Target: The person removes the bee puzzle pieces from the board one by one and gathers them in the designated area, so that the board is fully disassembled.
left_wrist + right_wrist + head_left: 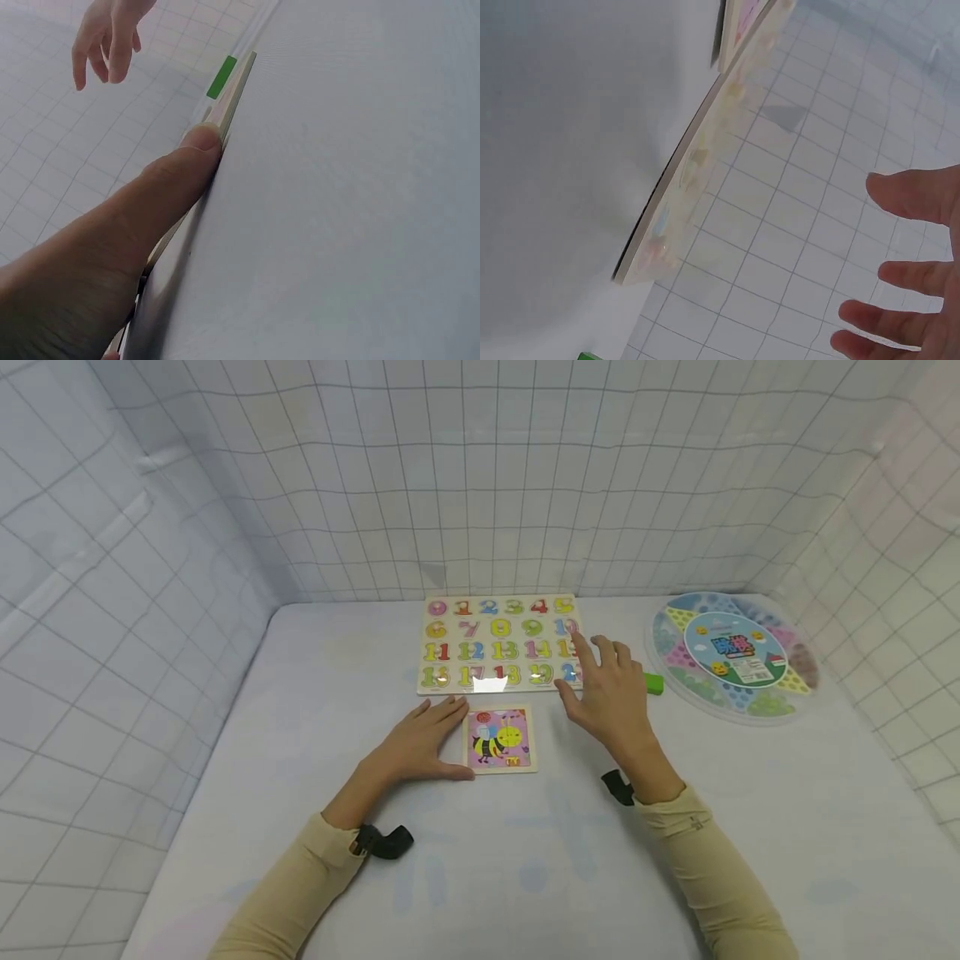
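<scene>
Apparently steadying, left hand (417, 743), thumb splayed from fingers, touches square pink wooden bee puzzle (501, 740) just below frame centre; right hand (612, 697), fingers spread, hovers near cream wooden number board (501, 640).

The person's left hand (420, 743) and right hand (611, 697) were bare. The beige left sleeve (288, 893) and right sleeve (716, 881) were long and creased, each ending in a cuff near the wrist. The right cuff (675, 814) bore a small detail, too tiny to read. A curved black left wrist device (390, 843) and a black right wrist device (618, 788) sat beside the cuffs.
</scene>
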Motion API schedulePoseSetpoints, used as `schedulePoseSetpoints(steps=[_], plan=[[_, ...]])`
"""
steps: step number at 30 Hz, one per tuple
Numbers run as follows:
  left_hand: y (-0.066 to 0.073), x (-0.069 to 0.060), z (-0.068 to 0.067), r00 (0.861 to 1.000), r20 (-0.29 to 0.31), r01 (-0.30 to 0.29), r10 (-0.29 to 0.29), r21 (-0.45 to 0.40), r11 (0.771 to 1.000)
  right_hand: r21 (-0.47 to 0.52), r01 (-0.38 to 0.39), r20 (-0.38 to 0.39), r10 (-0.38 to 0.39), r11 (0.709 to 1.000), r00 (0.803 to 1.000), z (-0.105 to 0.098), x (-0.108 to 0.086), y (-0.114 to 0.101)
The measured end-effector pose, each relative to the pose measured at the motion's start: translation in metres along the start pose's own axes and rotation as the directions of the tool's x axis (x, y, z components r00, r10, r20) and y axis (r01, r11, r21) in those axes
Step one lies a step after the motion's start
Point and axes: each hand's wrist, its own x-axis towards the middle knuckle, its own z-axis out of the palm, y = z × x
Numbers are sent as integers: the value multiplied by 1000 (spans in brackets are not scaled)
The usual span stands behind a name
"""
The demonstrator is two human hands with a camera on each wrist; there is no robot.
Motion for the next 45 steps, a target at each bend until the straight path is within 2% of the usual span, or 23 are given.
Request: schedulePoseSetpoints(steps=[3,6,10,14,19,24,27,30,34,40,45], plan=[[-1,-1,1,1000,-7,-5,5,8,1000,93,-8,90,-1,996,996,0,3,-3],[-1,-1,1,1000,-16,-13,14,15,1000,207,-94,227,45,974,973,2,6,-6],[0,0,-1,1000,-23,-21,21,14,1000,336,-212,406,62,918,912,10,11,-11],[1,-1,0,1000,-8,-17,17,12,1000,448,-250,525,-27,858,851,24,14,-18],[0,-2,0,1000,7,-16,16,12,1000,536,-237,589,-158,810,793,41,18,-29],[-1,-1,-1,1000,-9,-29,29,14,999,606,-181,577,-272,775,770,55,23,-39],[0,-1,-1,999,-11,-31,31,17,999,625,-188,587,-297,758,753,61,24,-42],[1,-2,-1,999,-7,-35,35,11,999,620,-215,613,-294,755,733,65,25,-46],[3,-1,-1,999,-10,-47,47,-3,999,614,-218,618,-291,759,730,69,26,-48],[3,-1,-1,999,-20,-46,46,-4,999,610,-204,598,-275,766,753,76,27,-49],[1,-4,2,1000,-8,-30,30,3,1000,628,-166,571,-304,760,763,80,24,-53]])
